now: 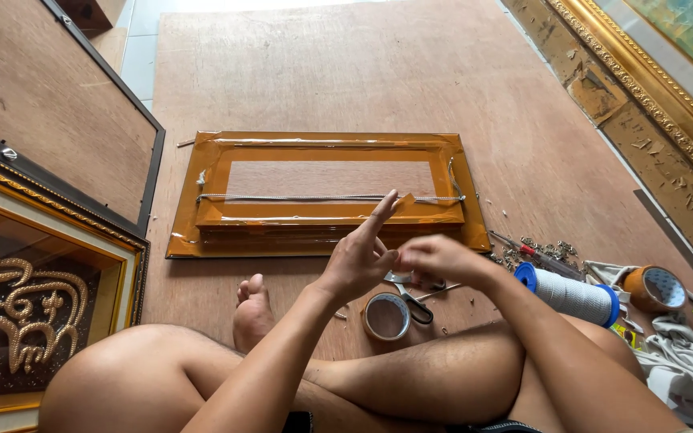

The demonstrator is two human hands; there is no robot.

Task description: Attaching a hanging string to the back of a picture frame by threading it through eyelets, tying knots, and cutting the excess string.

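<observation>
I sit cross-legged on a brown wooden board. My left hand [360,258] is raised with its fingers stretched upward and apart. My right hand [436,258] is blurred, and its closed fingertips meet the left thumb; I cannot tell whether anything is pinched between them. Beyond the hands lies a picture frame [210,240] face down, its back covered in brown tape, with a thin cord [298,198] stretched across it. Below the hands rest a roll of tape [387,317] and scissors [417,305].
A white cord spool with blue ends [573,296], a second tape roll [655,288], a screwdriver [532,252], small metal fittings [557,251] and a crumpled cloth [683,365] lie at the right. A gilded framed ornament [38,317] stands at the left, and an ornate gold frame [643,88] at the right.
</observation>
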